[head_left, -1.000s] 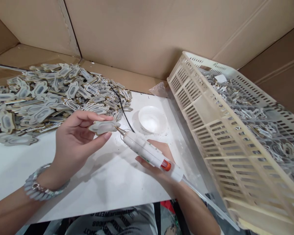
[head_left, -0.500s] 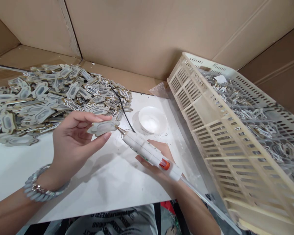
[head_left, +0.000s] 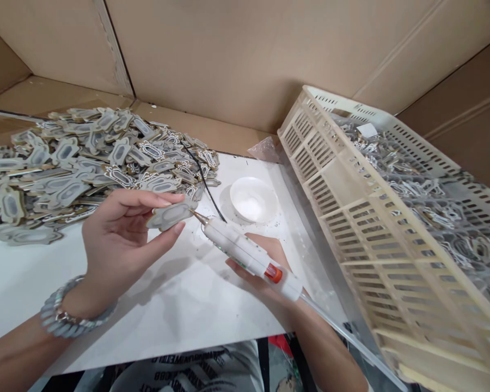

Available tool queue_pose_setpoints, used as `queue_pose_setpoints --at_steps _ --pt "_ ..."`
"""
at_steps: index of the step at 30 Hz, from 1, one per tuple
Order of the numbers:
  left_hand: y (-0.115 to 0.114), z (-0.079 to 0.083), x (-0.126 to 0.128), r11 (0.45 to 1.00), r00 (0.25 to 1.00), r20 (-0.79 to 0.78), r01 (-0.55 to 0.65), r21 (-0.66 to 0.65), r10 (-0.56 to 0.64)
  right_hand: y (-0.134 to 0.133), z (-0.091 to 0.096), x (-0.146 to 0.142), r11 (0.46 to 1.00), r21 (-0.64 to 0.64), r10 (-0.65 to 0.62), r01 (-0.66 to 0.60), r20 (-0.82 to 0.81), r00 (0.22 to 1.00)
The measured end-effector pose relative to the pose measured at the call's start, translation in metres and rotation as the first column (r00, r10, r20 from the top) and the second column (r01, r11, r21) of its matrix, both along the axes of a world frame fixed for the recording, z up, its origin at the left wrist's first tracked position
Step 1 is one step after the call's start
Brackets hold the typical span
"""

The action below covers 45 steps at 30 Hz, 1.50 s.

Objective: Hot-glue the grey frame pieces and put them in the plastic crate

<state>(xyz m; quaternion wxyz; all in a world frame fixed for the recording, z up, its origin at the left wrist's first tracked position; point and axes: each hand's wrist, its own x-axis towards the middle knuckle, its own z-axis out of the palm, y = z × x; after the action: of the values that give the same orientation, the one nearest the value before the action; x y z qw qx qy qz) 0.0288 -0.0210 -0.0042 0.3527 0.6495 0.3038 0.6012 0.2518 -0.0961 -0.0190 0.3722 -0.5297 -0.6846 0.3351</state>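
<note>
tilted slightly flatter, flat plaque [head_left: 170, 215] pinched in left hand [head_left: 120, 239]; right hand [head_left: 261, 267] grips pen tool [head_left: 247, 255].

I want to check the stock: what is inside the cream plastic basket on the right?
The basket holds a heap of small silvery pieces and one white scrap. Its bottom and lower layers are hidden under the heap.

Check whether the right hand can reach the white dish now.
Probably yes. The white dish sits just beyond the right hand on the white tabletop, nothing between them. But that hand is shut on the pen-shaped applicator, its tip at the ornate plaque in the left hand.
</note>
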Motion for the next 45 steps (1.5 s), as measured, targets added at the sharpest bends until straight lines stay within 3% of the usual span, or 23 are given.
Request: queue_pose_setpoints --at_steps 23,36,41,45 --pt "0.002 0.0 -0.001 0.998 0.998 -0.01 -0.057 0.032 0.058 0.001 0.0 -0.001 0.999 -0.03 -0.038 0.037 -0.024 0.999" --pt "0.006 -0.003 0.0 1.0 0.999 -0.028 -0.028 0.007 0.029 0.004 0.009 -0.004 0.981 -0.054 -0.191 0.186 -0.109 0.976" --pt "0.027 0.001 -0.009 0.984 0.981 -0.093 -0.165 0.062 0.171 0.004 0.009 -0.003 0.985 -0.028 -0.172 0.17 -0.129 0.977" --pt "0.07 0.003 -0.033 0.905 0.908 -0.098 -0.387 0.174 0.407 0.008 0.001 -0.001 0.987 0.064 -0.141 0.145 -0.061 0.988"
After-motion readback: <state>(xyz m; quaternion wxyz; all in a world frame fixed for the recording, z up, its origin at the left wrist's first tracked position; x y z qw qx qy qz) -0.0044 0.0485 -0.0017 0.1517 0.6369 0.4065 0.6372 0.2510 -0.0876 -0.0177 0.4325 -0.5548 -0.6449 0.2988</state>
